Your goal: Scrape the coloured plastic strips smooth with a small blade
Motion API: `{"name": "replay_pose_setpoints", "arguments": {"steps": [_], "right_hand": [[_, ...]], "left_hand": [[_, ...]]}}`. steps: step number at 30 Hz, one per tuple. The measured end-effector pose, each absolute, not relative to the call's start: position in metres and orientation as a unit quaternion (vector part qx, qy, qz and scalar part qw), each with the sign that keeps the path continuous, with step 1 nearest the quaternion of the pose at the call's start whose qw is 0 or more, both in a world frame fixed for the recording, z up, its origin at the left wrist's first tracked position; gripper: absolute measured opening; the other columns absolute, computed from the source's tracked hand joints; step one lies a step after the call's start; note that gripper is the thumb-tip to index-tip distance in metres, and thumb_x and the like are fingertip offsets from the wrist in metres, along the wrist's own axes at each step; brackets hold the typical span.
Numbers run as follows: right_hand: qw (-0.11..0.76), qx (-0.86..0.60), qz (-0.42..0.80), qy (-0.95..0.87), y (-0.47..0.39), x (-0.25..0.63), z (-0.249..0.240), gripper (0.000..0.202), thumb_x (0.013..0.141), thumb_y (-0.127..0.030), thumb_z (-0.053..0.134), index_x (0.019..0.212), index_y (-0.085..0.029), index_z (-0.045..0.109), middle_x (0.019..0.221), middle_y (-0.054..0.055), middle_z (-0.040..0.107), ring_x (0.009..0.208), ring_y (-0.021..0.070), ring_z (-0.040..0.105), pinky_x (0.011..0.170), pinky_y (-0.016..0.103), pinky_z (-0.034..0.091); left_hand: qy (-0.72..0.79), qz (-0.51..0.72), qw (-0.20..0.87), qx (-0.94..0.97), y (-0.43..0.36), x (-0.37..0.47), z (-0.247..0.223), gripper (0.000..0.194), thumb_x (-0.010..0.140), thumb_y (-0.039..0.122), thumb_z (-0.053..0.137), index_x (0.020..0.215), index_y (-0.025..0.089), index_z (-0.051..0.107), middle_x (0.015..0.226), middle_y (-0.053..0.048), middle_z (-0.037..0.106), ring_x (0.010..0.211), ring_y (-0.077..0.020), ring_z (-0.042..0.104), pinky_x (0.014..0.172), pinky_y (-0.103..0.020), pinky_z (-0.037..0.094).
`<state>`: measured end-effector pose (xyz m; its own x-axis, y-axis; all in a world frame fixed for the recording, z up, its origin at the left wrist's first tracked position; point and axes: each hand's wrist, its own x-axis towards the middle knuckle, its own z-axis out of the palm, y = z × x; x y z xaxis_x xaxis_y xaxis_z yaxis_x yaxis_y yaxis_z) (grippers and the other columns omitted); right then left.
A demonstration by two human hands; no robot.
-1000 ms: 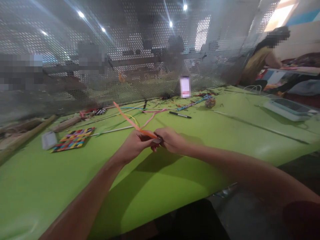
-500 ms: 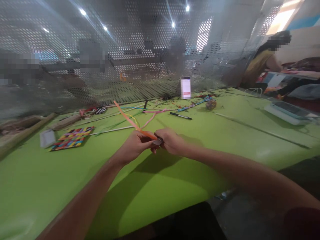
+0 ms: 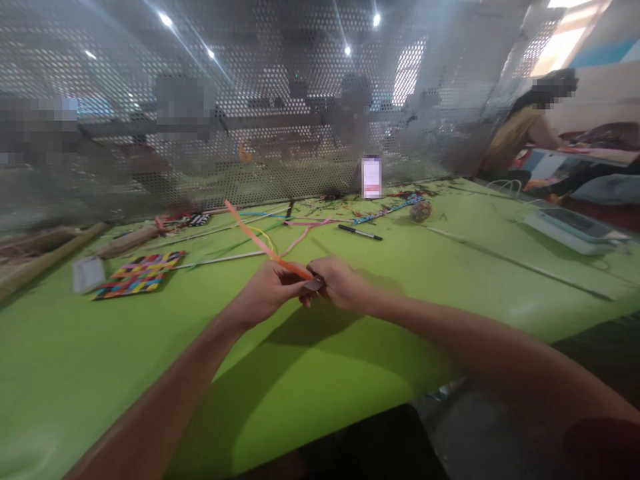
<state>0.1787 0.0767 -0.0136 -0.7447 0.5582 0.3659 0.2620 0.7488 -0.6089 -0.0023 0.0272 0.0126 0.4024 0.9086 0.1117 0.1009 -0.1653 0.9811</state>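
Note:
My left hand [image 3: 273,290] is closed on an orange strip [image 3: 250,235], whose free end rises up and away to the left. My right hand [image 3: 343,283] meets it at the strip's near end, its fingers curled tight. Between the two hands shows a small flat grey piece [image 3: 315,284] that looks like a blade; its far part is hidden in my right fist. Both hands are held over the green tabletop [image 3: 280,413]. Behind them lie a pink strip [image 3: 300,239] and a yellow strip [image 3: 265,235].
A multicoloured woven mat [image 3: 143,275] and a white block [image 3: 89,275] lie left. Behind are a black pen [image 3: 360,233], a phone [image 3: 371,177], and a round brown object [image 3: 421,211]. A long thin stick [image 3: 515,257] and a pale case [image 3: 570,230] lie right. A person works beyond.
My hands keep the same hold on the strip and the grey piece. The view has shifted very slightly; nothing on the table has visibly moved.

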Motion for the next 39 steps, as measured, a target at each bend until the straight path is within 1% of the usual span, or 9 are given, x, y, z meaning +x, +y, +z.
{"name": "replay_pose_setpoints", "arguments": {"steps": [3, 7, 11, 17, 24, 29, 34, 39], "right_hand": [[0.272, -0.227, 0.270, -0.895, 0.077, 0.179, -0.014, 0.023, 0.087, 0.000, 0.054, 0.072, -0.010, 0.068, 0.070, 0.000, 0.065, 0.060, 0.0057, 0.050, 0.061, 0.016, 0.036], [0.265, -0.243, 0.260, -0.896, 0.076, 0.178, -0.011, 0.022, 0.087, -0.002, 0.055, 0.072, -0.010, 0.068, 0.068, 0.000, 0.064, 0.058, 0.0060, 0.050, 0.061, 0.017, 0.035], [0.261, -0.250, 0.254, -0.897, 0.074, 0.178, -0.008, 0.020, 0.085, 0.000, 0.054, 0.075, -0.009, 0.069, 0.069, 0.000, 0.066, 0.060, 0.0073, 0.053, 0.062, 0.018, 0.036], [0.260, -0.252, 0.255, -0.897, 0.074, 0.177, -0.007, 0.022, 0.086, -0.001, 0.054, 0.075, -0.010, 0.071, 0.070, 0.001, 0.067, 0.062, 0.0068, 0.053, 0.064, 0.017, 0.036], [0.234, -0.291, 0.239, -0.896, 0.076, 0.174, -0.007, 0.022, 0.084, 0.002, 0.054, 0.071, -0.008, 0.068, 0.067, 0.000, 0.064, 0.061, 0.0058, 0.052, 0.064, 0.017, 0.035], [0.227, -0.291, 0.243, -0.897, 0.075, 0.174, -0.005, 0.023, 0.084, 0.002, 0.053, 0.071, -0.010, 0.068, 0.067, 0.000, 0.064, 0.060, 0.0060, 0.052, 0.063, 0.017, 0.035], [0.202, -0.312, 0.216, -0.903, 0.074, 0.174, -0.002, 0.020, 0.080, 0.003, 0.056, 0.071, -0.010, 0.068, 0.068, 0.001, 0.065, 0.062, 0.0081, 0.053, 0.062, 0.018, 0.035], [0.200, -0.317, 0.208, -0.903, 0.076, 0.173, -0.005, 0.020, 0.080, 0.003, 0.056, 0.073, -0.010, 0.069, 0.069, 0.001, 0.066, 0.062, 0.0074, 0.053, 0.062, 0.018, 0.034]], "left_hand": [[0.388, 0.389, 0.514, 0.659, 0.028, -0.002, 0.012, 0.017, 0.078, 0.033, 0.084, 0.078, 0.016, 0.080, 0.064, -0.001, 0.072, 0.059, -0.0099, 0.065, 0.064, -0.020, 0.054], [0.394, 0.386, 0.512, 0.658, 0.027, -0.003, 0.013, 0.018, 0.076, 0.033, 0.086, 0.077, 0.016, 0.080, 0.064, -0.001, 0.073, 0.059, -0.0100, 0.065, 0.064, -0.020, 0.053], [0.400, 0.381, 0.507, 0.662, 0.026, -0.003, 0.015, 0.021, 0.073, 0.034, 0.088, 0.077, 0.016, 0.080, 0.063, -0.001, 0.073, 0.058, -0.0112, 0.065, 0.062, -0.021, 0.054], [0.401, 0.379, 0.486, 0.677, 0.028, -0.005, 0.014, 0.024, 0.078, 0.039, 0.084, 0.074, 0.015, 0.079, 0.065, -0.003, 0.074, 0.060, -0.0127, 0.066, 0.065, -0.023, 0.055], [0.403, 0.374, 0.492, 0.675, 0.029, -0.007, 0.011, 0.020, 0.076, 0.034, 0.086, 0.076, 0.015, 0.079, 0.063, -0.002, 0.073, 0.058, -0.0120, 0.065, 0.063, -0.022, 0.053], [0.408, 0.363, 0.485, 0.683, 0.029, -0.007, 0.011, 0.022, 0.078, 0.035, 0.084, 0.078, 0.014, 0.079, 0.064, -0.003, 0.073, 0.059, -0.0134, 0.066, 0.064, -0.024, 0.055], [0.414, 0.351, 0.478, 0.691, 0.029, -0.008, 0.012, 0.024, 0.080, 0.037, 0.081, 0.077, 0.014, 0.078, 0.067, -0.004, 0.074, 0.061, -0.0138, 0.067, 0.066, -0.024, 0.055], [0.415, 0.346, 0.474, 0.695, 0.028, -0.007, 0.014, 0.026, 0.078, 0.039, 0.082, 0.076, 0.014, 0.077, 0.065, -0.004, 0.073, 0.061, -0.0143, 0.066, 0.066, -0.025, 0.055]]}}
